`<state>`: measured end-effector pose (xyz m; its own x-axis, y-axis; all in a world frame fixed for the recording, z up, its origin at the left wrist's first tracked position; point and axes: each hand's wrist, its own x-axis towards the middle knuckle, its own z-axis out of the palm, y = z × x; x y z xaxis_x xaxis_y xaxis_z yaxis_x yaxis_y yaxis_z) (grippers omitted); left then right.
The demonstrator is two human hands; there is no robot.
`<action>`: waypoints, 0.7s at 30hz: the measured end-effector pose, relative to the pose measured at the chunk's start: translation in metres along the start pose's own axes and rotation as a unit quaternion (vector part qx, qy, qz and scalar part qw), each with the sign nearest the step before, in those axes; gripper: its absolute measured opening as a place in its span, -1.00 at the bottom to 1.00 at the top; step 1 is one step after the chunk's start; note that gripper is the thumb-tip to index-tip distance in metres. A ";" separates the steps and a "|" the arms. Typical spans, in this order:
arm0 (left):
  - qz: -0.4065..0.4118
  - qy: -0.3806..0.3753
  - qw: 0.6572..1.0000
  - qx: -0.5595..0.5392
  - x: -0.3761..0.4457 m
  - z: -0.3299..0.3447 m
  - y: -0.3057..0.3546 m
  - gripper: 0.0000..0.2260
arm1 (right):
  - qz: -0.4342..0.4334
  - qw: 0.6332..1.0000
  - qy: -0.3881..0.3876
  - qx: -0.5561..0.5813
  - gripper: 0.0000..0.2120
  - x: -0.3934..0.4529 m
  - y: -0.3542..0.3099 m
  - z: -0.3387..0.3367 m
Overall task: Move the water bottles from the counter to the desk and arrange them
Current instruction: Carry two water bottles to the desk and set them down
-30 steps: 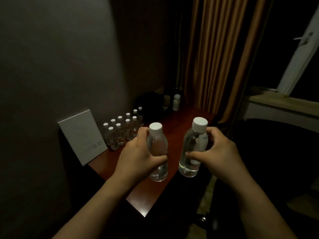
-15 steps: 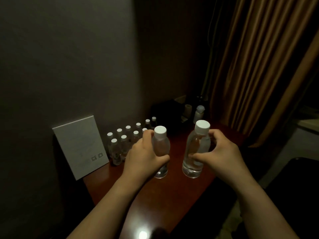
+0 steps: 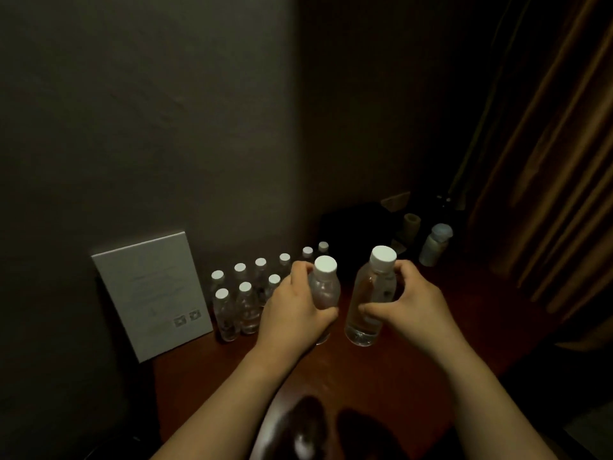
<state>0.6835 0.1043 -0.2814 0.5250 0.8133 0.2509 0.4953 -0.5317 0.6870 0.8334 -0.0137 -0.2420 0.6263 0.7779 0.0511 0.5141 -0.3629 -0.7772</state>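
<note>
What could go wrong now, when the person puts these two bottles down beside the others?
The left hand with its bottle is close to the standing bottles; a bump may topple several. The bottle in the right hand looks tilted and may fall if released so. The dim light makes judging gaps harder.

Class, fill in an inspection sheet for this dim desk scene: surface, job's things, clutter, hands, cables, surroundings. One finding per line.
Surface: reddish-brown wooden desk, glossy.
Job's things: two clear plastic water bottles with white caps, one per hand; two rows of like bottles standing by the wall.
Clutter: white card leaning on the wall; small pale capped container; dark items at the far corner, unclear.
Hands: left hand and right hand each grip a bottle.
Cables: nothing seen.
Surroundings: grey wall, brown curtain.
</note>
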 end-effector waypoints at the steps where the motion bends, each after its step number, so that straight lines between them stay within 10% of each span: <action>1: -0.015 0.001 1.000 0.005 0.012 0.009 0.000 -0.45 | -0.002 1.000 -0.012 -0.001 -0.36 0.019 0.006 0.001; 21: -0.185 0.045 0.981 -0.029 0.180 0.215 -0.079 -0.52 | 0.029 0.975 -0.222 0.014 -0.36 0.291 0.156 0.091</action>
<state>0.8872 0.2415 -0.4370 0.2511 0.9674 0.0341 0.5995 -0.1830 0.7792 1.0424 0.2025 -0.4053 0.3351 0.9043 -0.2645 0.4660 -0.4031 -0.7876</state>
